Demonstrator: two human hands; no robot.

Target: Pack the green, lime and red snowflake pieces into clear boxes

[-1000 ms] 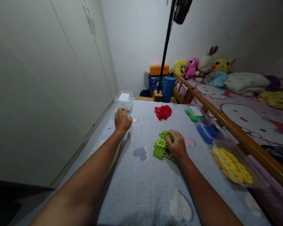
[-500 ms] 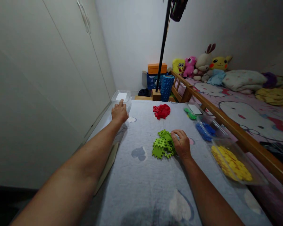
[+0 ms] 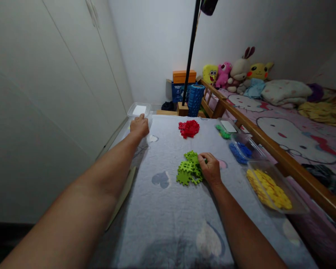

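At the far left of the cloth-covered table stands a clear plastic box [image 3: 132,110] with a white label. My left hand [image 3: 139,126] reaches out to its near edge, fingers closed on it and the index finger forward near the label. Light green interlocking pieces [image 3: 186,170] with toothed edges lie heaped in the middle of the table. My right hand [image 3: 211,169] is at the right side of this heap, thumb and fingers curled in on a green piece there. Part of that piece is hidden by the fingers. Beyond lies a pile of red pieces [image 3: 189,128].
Along the right edge stand clear boxes with yellow pieces [image 3: 268,188], blue pieces [image 3: 240,152] and green pieces [image 3: 223,132]. A wooden bed rail [image 3: 252,129] runs beside them. A black pole [image 3: 189,59] rises behind the table. A flat beige sheet [image 3: 123,198] lies under my left forearm.
The view has shifted slightly, so everything sits a little further left and higher. Both hands stay at the same places, the left at the box and the right at the green heap.
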